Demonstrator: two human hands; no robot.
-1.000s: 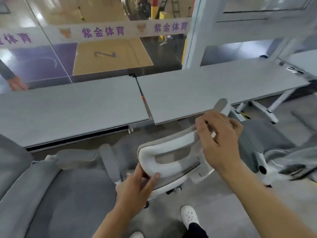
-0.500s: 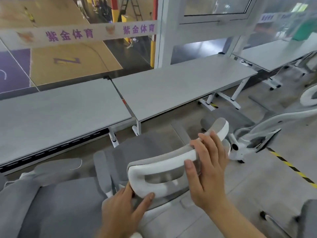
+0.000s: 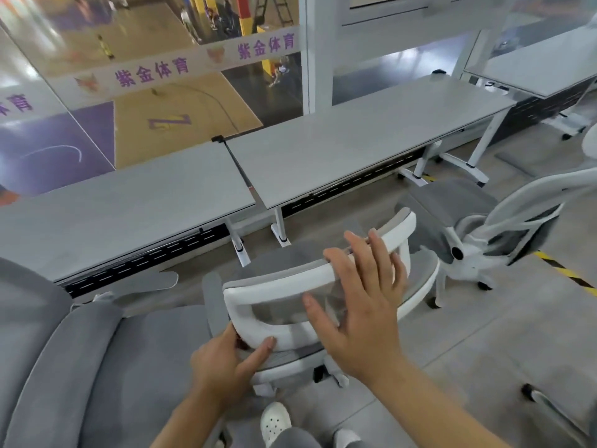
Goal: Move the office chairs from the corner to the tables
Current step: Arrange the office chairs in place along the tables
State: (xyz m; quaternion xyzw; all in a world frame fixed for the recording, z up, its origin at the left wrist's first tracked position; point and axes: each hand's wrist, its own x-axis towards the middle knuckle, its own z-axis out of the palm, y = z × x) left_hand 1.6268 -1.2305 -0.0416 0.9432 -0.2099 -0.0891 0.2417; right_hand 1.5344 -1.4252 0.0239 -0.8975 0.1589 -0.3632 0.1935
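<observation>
The office chair [image 3: 323,295] in hand stands just on the near side of the two grey worktops, facing the gap where the left worktop [image 3: 122,215] meets the right worktop [image 3: 371,147]; its seat lies beyond its headrest and has not yet gone under either edge. The headrest [image 3: 290,286], a white frame with grey mesh, runs with its long axis from near left up to far right, so it sits slantwise to the worktop edges rather than parallel with them. The left hand [image 3: 226,360] grips the near-left lower corner of that frame, thumb on the near face and the fingers curled round behind it. The right hand [image 3: 361,305] lies flat on the middle of the headrest, its fingers [image 3: 378,253] straight and spread over the top rail, pressing and not clasping. Both hands are thus on the chair's near side, with the chair lying directly away from them toward the worktops; the left is nearer the body, the right farther out along the rail. The coming move seems to be a plain forward push, probably with the right end swung round so that the chair squares up to the edge. Another grey chair [image 3: 478,227] stands close on the right at the right worktop, and a large grey cushioned seat [image 3: 80,367] crowds the near left, so the lane for rolling looks narrow.
</observation>
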